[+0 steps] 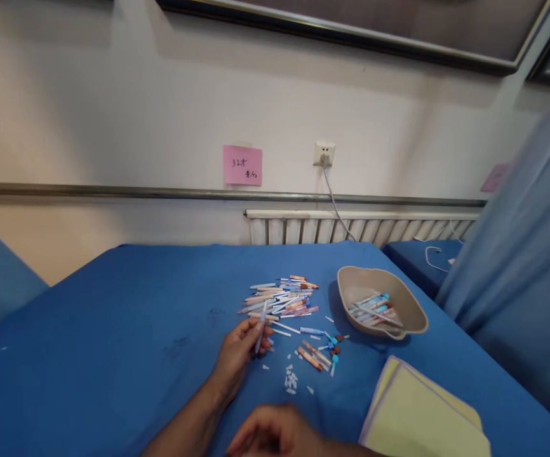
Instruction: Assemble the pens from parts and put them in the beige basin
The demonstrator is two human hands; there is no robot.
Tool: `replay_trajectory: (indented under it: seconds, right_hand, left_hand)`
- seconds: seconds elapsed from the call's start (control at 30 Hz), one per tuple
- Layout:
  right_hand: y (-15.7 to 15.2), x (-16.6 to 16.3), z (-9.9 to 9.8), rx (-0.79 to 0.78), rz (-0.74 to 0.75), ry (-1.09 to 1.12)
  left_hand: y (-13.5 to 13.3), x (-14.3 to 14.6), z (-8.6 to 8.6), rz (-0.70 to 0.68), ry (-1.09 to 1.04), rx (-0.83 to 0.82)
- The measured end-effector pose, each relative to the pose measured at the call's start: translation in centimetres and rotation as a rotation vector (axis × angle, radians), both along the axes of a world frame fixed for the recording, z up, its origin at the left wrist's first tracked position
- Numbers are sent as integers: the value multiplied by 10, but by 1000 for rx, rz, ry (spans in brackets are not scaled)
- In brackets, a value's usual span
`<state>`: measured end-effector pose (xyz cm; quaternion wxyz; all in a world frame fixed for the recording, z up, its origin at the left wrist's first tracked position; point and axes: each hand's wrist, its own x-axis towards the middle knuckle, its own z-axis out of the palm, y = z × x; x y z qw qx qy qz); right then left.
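My left hand (237, 353) rests on the blue sheet (113, 330), its fingers pinched round a thin pale tube (260, 331) that stands nearly upright. Just beyond it lies a heap of several small capped tubes (282, 298), with more loose tubes (317, 352) and white scraps (291, 379) to the right. My right hand (275, 433) sits low near the bottom edge with fingers curled under; what it holds, if anything, is hidden.
A beige kidney-shaped tray (389, 282) with several tubes in it stands at the right. A pale yellow folded cloth (422, 419) lies at the lower right. A radiator (361, 227), a wall socket with cable (324, 154) and a blue curtain (527, 254) border the bed.
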<state>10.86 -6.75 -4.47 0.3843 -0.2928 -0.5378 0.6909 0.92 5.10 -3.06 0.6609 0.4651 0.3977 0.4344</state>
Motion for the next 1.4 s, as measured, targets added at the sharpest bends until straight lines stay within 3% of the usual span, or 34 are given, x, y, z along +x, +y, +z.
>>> replay_trajectory:
  seconds: [0.1, 0.17, 0.33, 0.47, 0.6, 0.7, 0.9, 1.03, 1.27, 1.4]
  right_hand:
    - [12, 36, 10, -28, -404, 19]
    - [22, 58, 16, -22, -591, 1]
    - [37, 80, 18, -5, -737, -51]
    - [36, 79, 15, 33, -766, -92]
    - [40, 91, 13, 58, -786, -180]
    - [47, 107, 11, 132, -755, -430]
    - [52, 121, 12, 489, -752, -960]
    - [49, 116, 7, 471, -650, -1196]
    - [42, 103, 2, 450, -463, -1144]
    - [44, 109, 9, 459, -589, -1025]
  left_hand:
    - [-1, 0, 2, -44, -64, -89]
    - [-2, 0, 4, -73, -82, -134]
    - [-6, 1, 5, -178, -75, -175]
    - [-8, 1, 8, -211, -47, -172]
    - [-5, -3, 9, -107, -144, -161]
    - [0, -8, 9, -21, -202, -184]
    - [8, -14, 11, 184, -254, -164]
    - [12, -15, 13, 285, -245, -166]
    - [10, -13, 9, 221, -220, -152]
    - [9, -12, 9, 199, -196, -129]
